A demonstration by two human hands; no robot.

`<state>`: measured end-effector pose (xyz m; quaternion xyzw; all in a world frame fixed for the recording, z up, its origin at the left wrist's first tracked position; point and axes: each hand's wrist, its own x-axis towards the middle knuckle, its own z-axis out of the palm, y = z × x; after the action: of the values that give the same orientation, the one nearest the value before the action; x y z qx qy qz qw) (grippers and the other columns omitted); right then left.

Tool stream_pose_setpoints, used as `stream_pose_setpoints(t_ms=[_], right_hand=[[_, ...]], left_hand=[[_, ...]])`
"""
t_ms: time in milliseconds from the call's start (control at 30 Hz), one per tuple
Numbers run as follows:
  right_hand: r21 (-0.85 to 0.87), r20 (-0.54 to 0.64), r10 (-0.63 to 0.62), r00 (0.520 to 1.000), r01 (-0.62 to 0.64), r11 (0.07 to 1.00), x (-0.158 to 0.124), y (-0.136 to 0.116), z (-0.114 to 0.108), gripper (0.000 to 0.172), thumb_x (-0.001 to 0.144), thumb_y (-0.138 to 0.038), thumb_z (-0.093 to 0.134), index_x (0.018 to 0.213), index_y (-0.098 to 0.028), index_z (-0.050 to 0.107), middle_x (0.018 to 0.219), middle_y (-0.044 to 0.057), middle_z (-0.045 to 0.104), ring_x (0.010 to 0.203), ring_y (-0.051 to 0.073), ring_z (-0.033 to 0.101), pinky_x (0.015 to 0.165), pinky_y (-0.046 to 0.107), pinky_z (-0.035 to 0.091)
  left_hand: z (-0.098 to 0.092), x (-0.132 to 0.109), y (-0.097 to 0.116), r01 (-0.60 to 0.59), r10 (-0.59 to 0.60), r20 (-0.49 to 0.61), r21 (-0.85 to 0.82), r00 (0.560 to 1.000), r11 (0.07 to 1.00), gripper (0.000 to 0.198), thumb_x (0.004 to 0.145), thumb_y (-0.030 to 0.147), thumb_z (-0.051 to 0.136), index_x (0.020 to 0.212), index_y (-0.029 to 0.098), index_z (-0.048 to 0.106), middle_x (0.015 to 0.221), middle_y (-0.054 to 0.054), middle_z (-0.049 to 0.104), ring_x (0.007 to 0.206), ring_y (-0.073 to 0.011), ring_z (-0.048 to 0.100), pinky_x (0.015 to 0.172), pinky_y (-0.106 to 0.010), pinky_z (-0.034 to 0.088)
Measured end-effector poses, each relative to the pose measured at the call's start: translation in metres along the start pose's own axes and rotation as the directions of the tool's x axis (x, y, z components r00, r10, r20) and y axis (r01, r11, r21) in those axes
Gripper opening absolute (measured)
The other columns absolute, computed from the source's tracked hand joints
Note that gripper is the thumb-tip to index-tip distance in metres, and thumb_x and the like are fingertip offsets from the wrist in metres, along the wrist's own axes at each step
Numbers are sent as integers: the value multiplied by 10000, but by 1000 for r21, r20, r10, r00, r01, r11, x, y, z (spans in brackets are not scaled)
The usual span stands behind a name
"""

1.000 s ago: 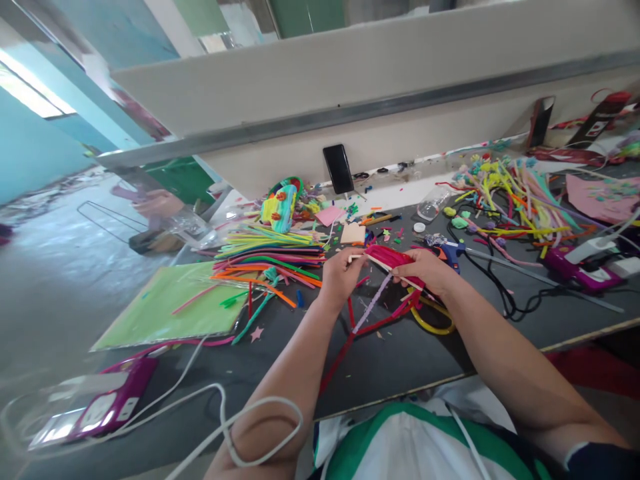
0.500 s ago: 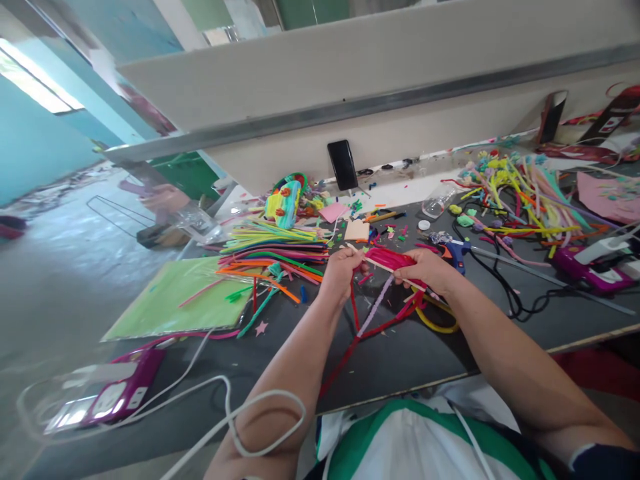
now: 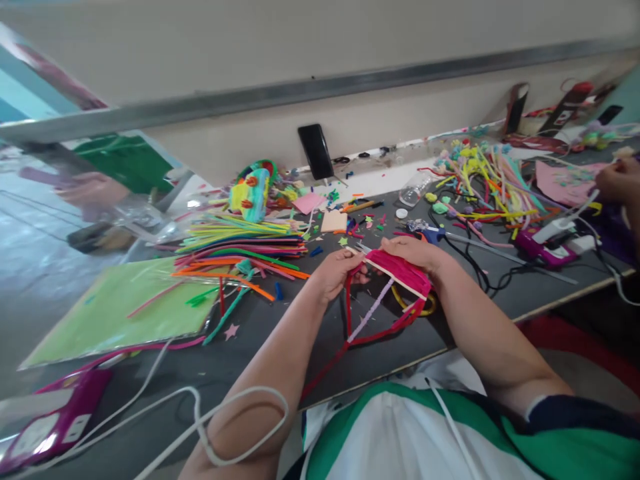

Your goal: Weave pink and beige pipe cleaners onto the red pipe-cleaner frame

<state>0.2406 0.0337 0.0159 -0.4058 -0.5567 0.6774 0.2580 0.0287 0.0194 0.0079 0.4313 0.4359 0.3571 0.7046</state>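
Between my hands is a pipe-cleaner craft (image 3: 400, 272), a deep pink panel edged with a cream strip. Red pipe cleaners and a lilac pipe cleaner (image 3: 371, 311) run down from it and meet in a point over the table. My left hand (image 3: 341, 272) pinches the panel's left end, its fingertips partly hidden. Over the top right of the panel lies my right hand (image 3: 413, 256), gripping it with the fingers behind. A yellow pipe-cleaner loop (image 3: 427, 307) shows just below the panel's right end.
Left of my hands lie a bundle of coloured pipe cleaners (image 3: 240, 237) and a green sheet (image 3: 115, 307). A glue gun (image 3: 431, 233), purple power strip (image 3: 543, 248) and cables lie right. A phone (image 3: 315, 151) leans on the partition. Another person's hand (image 3: 620, 180) is far right.
My view has swung right, bringing another person's hand into sight. My right hand has shifted up over the panel, which now shows more of its pink face.
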Motion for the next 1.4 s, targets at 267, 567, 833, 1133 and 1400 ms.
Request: stream_pose_setpoints(t_ms=[267, 567, 833, 1133, 1400], right_hand=[[37, 91, -11, 996, 7, 999, 6, 3, -2, 500, 738, -648, 582, 822, -171, 706, 749, 41, 720, 614, 157, 643, 553, 230, 492], [45, 102, 12, 995, -17, 999, 1, -5, 1, 490, 712, -632, 621, 839, -168, 716, 775, 58, 731, 638, 161, 665, 597, 231, 509], [-40, 172, 35, 984, -28, 999, 13, -14, 4, 325, 679, -435, 732, 849, -159, 702, 790, 31, 729, 663, 141, 651, 639, 230, 510], [-292, 52, -43, 998, 57, 955, 30, -6, 11, 278, 667, -372, 725, 825, -145, 692, 741, 15, 707, 679, 144, 636, 673, 247, 489], [-288, 82, 5, 997, 18, 957, 33, 1, 10, 215, 652, -337, 719, 742, -146, 677, 671, 5, 683, 643, 146, 620, 681, 262, 479]], left_hand=[[4, 5, -3, -103, 106, -58, 64, 993, 993, 377, 649, 417, 758, 825, 136, 579, 619, 23, 593, 486, -95, 582, 530, -234, 509], [-3, 5, -6, -198, 202, -17, 130, 979, 972, 336, 682, 421, 728, 713, 132, 558, 611, 15, 585, 469, -104, 586, 486, -219, 467], [-4, 4, -4, -267, 265, 39, 215, 963, 939, 312, 727, 434, 678, 723, 131, 605, 675, -11, 623, 559, -110, 584, 577, -241, 476], [-11, 10, -9, -363, 369, 38, 300, 929, 882, 226, 730, 347, 673, 715, 138, 588, 616, 13, 597, 560, -99, 536, 564, -204, 403], [-2, 8, -10, -347, 390, -21, 417, 920, 840, 236, 794, 351, 573, 668, 152, 566, 598, 24, 544, 552, -95, 492, 550, -201, 367]])
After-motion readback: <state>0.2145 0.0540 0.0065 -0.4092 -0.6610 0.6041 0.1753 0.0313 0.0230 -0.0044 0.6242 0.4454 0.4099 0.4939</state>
